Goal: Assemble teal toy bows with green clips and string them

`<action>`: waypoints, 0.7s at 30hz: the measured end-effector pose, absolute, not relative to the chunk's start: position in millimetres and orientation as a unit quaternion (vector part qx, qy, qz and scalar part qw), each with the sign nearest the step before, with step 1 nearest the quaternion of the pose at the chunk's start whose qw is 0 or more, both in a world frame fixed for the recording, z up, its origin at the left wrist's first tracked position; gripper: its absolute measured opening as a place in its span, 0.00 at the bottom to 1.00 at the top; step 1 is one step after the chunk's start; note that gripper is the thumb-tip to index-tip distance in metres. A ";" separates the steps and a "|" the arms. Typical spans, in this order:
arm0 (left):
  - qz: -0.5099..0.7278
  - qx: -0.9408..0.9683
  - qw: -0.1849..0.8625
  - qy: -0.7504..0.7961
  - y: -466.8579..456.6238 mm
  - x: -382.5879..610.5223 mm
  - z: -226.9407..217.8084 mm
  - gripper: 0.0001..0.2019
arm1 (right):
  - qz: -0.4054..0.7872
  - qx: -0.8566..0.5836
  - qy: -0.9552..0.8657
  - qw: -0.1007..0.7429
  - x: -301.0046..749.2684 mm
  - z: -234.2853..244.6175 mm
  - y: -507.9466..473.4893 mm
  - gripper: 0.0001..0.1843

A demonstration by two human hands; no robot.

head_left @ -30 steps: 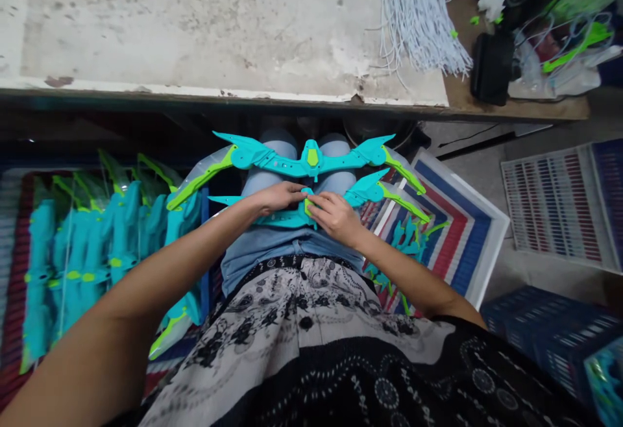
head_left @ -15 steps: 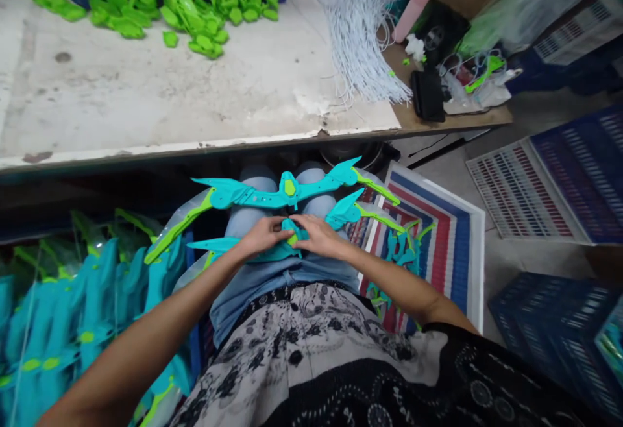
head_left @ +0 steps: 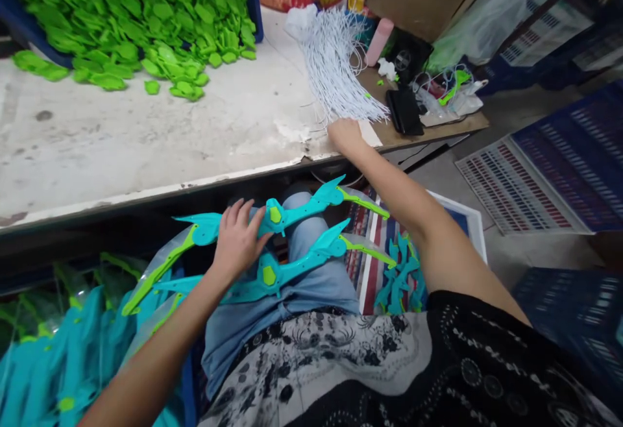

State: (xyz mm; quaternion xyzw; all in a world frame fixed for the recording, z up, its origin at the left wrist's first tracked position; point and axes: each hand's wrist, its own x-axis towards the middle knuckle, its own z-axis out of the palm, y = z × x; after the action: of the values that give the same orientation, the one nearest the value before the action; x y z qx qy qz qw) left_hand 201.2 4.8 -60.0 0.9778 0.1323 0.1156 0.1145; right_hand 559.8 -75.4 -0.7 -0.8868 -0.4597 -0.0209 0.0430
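Observation:
Two turquoise toy bows with lime-green limbs lie across my thighs: the far toy bow (head_left: 311, 207) and the near toy bow (head_left: 311, 255). My left hand (head_left: 238, 235) rests over the far bow, left of its centre, with fingers stretched out and thumb apart. At the table's front edge, my right hand (head_left: 345, 135) is closed beside the loose ends of a bundle of white strings (head_left: 335, 63). Its fingertips are turned away, so what they hold, if anything, is hidden. Both bows carry a green piece at the centre.
Green plastic pieces (head_left: 141, 12) fill a blue bin and spill onto the table (head_left: 195, 135). A black case (head_left: 405, 112) lies right of the strings. Many turquoise bows (head_left: 53, 362) stand in a crate at left. More turquoise parts (head_left: 399, 274) lie on a striped surface at right.
My right hand has left the near bow and reached forward to the strings. My left hand has moved from the near bow onto the far bow. The view has shifted.

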 end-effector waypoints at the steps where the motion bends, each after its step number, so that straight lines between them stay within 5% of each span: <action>1: 0.089 0.984 0.102 0.116 7.7 208.3 -63.2 0.26 | -0.028 -0.891 -0.452 0.023 558.1 -0.9 -71.8 0.13; 6: 0.030 0.989 0.094 0.114 18.4 210.3 -84.1 0.32 | 0.007 -0.906 -0.419 0.055 551.2 13.2 -109.5 0.07; 13: 0.098 0.978 0.115 0.140 13.5 200.9 -63.6 0.29 | 0.456 -0.784 -0.268 0.325 480.5 5.9 -305.6 0.13; 17: 0.119 0.933 0.318 0.118 -47.3 213.3 -32.7 0.17 | 0.332 -0.802 -0.070 0.491 413.1 -17.0 -385.7 0.15; 21: -0.195 0.758 0.617 0.078 -135.5 235.4 -37.5 0.14 | 0.121 -0.867 -0.012 0.484 355.1 -39.4 -412.1 0.14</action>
State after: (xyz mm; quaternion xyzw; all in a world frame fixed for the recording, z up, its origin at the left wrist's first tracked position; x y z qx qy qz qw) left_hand 235.4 -135.5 -37.5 0.7582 0.0777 -0.1950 0.6173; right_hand 355.1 -412.1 -39.4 -0.8668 -0.0116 0.1206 0.4838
